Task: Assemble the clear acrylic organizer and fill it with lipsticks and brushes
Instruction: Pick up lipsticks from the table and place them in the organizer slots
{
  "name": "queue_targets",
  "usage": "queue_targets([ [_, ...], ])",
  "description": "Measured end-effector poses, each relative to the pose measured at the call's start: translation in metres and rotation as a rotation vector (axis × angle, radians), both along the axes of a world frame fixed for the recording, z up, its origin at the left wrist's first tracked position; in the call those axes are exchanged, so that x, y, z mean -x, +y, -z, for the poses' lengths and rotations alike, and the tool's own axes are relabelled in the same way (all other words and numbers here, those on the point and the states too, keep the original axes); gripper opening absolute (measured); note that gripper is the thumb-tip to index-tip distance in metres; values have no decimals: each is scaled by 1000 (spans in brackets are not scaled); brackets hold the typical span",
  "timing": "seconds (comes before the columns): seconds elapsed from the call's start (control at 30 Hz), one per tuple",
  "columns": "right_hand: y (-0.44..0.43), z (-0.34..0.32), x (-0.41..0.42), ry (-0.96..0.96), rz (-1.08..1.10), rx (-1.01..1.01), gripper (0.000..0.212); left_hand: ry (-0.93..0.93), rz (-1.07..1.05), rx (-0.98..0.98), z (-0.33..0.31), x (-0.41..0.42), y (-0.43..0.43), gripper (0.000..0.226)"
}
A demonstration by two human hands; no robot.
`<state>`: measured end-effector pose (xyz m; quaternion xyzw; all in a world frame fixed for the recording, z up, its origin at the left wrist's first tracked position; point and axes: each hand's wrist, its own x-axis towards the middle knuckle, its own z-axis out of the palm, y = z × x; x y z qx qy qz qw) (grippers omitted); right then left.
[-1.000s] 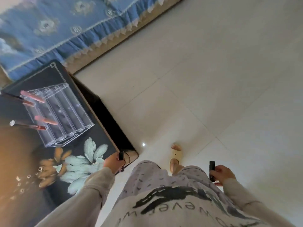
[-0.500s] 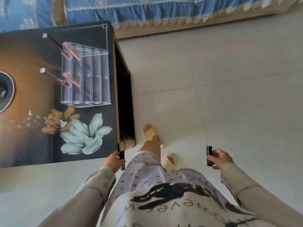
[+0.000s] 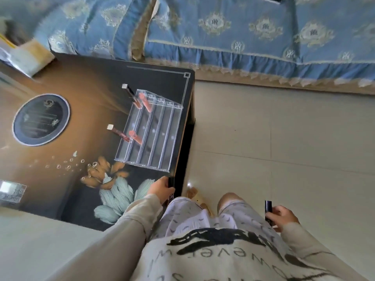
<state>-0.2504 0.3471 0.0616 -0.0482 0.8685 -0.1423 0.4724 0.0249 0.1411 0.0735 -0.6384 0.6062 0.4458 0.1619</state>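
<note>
The clear acrylic organizer stands on the dark floral table near its right edge, with several long empty slots. Two pink lipsticks stick up from its leftmost slots, one at the far end and one nearer. My left hand is at the table's near right corner, closed around a black lipstick tube. My right hand hangs over the floor to the right, gripping another black lipstick tube.
A blue patterned sofa runs along the far side. A round dark inset sits on the table's left part, a small device at the left edge. Pale tiled floor lies to the right; my legs and a sandal are below.
My view has swung and moved closer to the table. My left hand has risen to the table's corner with its tube. The right hand still holds its tube over the floor.
</note>
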Motion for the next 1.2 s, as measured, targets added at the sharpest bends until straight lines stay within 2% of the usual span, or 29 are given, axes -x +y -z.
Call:
queue_targets([
  [0.17,-70,-6,8,22,-270,4,21,26,-163,-3,-4,-15,-23,8],
  [0.27,-119,-3,19,26,-388,-20,31,-12,-241,-12,1,-28,-20,17],
  [0.37,-174,3,28,26,-482,-14,38,-23,-353,-66,7,-35,-12,6],
  [0.43,-211,7,32,28,-560,-21,39,-53,-429,-108,11,-37,-6,26],
  [0.53,-266,12,36,17,-702,-21,40,-91,-607,-121,9,-32,-3,33],
  [0.6,-302,13,38,-5,-812,-24,36,-89,-746,-117,7,-24,-3,28],
  [0.7,-351,12,40,-15,-968,-30,21,-82,-961,-122,7,-6,-3,10],
  [0.83,-410,13,40,-11,-1145,-7,15,-66,-1170,-103,6,26,-8,7],
  [0.93,-440,13,36,-9,-1273,-6,15,-69,-1280,-61,6,50,-15,20],
  [1.03,-465,14,29,-40,-1323,28,27,-28,-1377,0,6,69,-27,23],
  [1.13,-480,11,14,-94,-1352,82,19,1,-1435,74,1,77,-41,17],
  [1.2,-488,4,1,-123,-1381,149,16,13,-1474,137,-2,75,-52,26],
])
